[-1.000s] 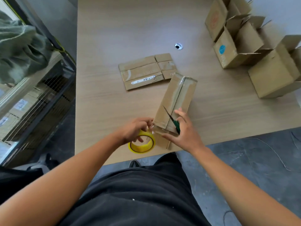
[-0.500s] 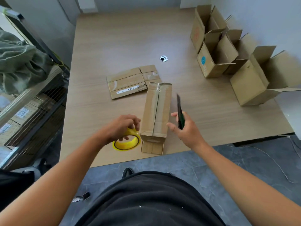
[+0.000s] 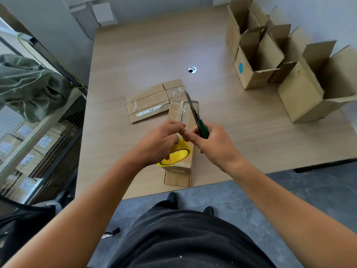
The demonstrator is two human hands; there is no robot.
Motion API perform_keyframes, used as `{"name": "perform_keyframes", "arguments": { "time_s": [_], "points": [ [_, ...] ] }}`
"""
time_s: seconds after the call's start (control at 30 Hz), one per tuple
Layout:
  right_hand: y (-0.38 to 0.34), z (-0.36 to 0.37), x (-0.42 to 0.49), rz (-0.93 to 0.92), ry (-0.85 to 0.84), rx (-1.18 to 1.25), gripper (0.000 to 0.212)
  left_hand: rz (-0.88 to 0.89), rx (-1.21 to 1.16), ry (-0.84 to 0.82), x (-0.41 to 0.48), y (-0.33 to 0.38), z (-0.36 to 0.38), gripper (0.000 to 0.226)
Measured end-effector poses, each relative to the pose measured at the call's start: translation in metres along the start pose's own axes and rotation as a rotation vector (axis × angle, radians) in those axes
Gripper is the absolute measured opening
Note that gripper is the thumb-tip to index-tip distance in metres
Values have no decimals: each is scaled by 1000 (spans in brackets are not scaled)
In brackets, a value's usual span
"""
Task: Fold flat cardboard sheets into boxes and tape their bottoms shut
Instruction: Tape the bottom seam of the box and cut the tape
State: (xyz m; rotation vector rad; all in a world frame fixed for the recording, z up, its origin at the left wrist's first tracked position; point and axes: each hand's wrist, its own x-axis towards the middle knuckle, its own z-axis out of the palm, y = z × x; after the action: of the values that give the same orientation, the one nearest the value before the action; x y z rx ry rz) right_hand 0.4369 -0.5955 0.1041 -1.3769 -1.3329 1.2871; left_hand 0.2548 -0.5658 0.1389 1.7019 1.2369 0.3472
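A narrow cardboard box (image 3: 178, 115) lies on the wooden table (image 3: 154, 51) near its front edge, a taped seam running along its top. My left hand (image 3: 158, 142) holds the yellow tape roll (image 3: 176, 154) raised over the box. My right hand (image 3: 214, 142) grips a green-handled cutter (image 3: 196, 117) with its blade pointing away from me. The fingertips of both hands meet above the box, seemingly on the tape's loose end. A flat cardboard sheet (image 3: 150, 102) lies just behind the box.
Several folded open boxes (image 3: 257, 60) stand at the table's right side, the nearest one (image 3: 309, 89) close to the edge. A round cable hole (image 3: 192, 70) sits mid-table. At the left are a shelf (image 3: 38, 132) and grey-green cloth (image 3: 29, 84).
My left hand lifted the tape roll off the table and over the box. My right hand moved left with the cutter until the fingertips met. The camera tilted up.
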Motion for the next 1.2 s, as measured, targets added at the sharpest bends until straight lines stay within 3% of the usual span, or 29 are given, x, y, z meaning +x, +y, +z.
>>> {"name": "perform_keyframes", "arguments": {
  "time_s": [0.13,0.3,0.43,0.53,0.63,0.77,0.87,1.07,1.13,1.2],
  "points": [
    [8,-1,3,-35,58,-58,26,-19,22,-36,9,-8,0,37],
    [1,-13,17,-48,169,-41,30,19,-178,-73,15,-16,-32,44],
    [-2,-16,37,-27,300,-39,31,129,113,-167,46,-4,-85,43],
    [7,-25,65,65,463,27,33,65,354,-185,91,-4,-138,41],
    [24,-21,99,203,472,46,31,14,579,-267,144,-22,-161,25],
    [62,-10,148,359,501,-31,29,25,616,-351,208,-73,-148,18],
    [88,-6,174,467,482,-14,27,21,665,-321,242,-117,-137,19],
    [108,-1,183,651,467,184,45,35,432,-374,256,-157,-114,29],
    [107,-2,184,766,441,163,51,14,329,-382,253,-163,-109,29],
    [96,-6,183,786,454,-22,60,4,278,-366,249,-168,-105,34]
  ]
}}
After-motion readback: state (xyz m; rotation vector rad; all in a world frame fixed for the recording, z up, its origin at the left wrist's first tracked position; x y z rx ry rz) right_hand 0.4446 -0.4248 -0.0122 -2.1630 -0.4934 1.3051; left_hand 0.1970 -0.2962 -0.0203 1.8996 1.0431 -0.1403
